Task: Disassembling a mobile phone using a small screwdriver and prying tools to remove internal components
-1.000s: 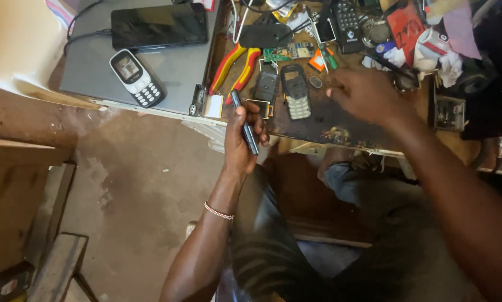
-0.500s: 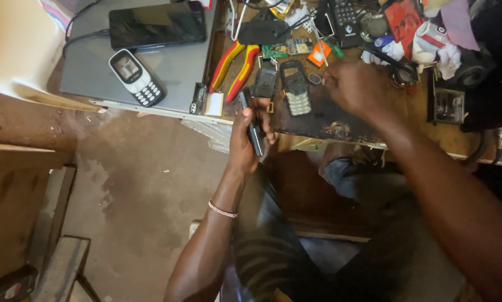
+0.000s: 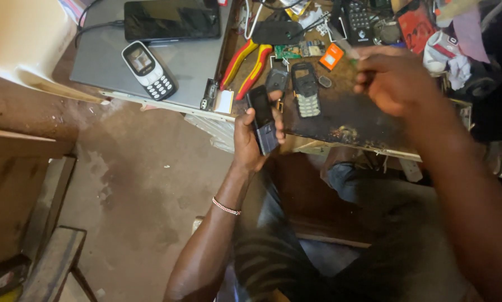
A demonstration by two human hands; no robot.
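Observation:
My left hand [image 3: 252, 137] grips a small dark keypad phone [image 3: 262, 118], held upright at the front edge of the scorched wooden workbench [image 3: 352, 120]. My right hand [image 3: 393, 78] hovers over the bench to the right, fingers curled together as if pinching something small; what it holds is blurred. A grey phone front cover with keypad [image 3: 306, 89] lies on the bench between the hands, a dark phone part [image 3: 275, 81] beside it. An orange square piece [image 3: 332, 57] lies just left of my right hand.
Red and yellow pliers [image 3: 247, 62] lie left of the parts. A closed grey laptop [image 3: 150, 61] carries a blue-grey keypad phone [image 3: 149, 70] and a black smartphone [image 3: 171, 19]. Clutter of parts and cables fills the bench's back. A wooden bench [image 3: 21, 184] stands at left.
My left hand has turned the dark phone so that its face shows more. My right hand has lifted from the bench and closed its fingers.

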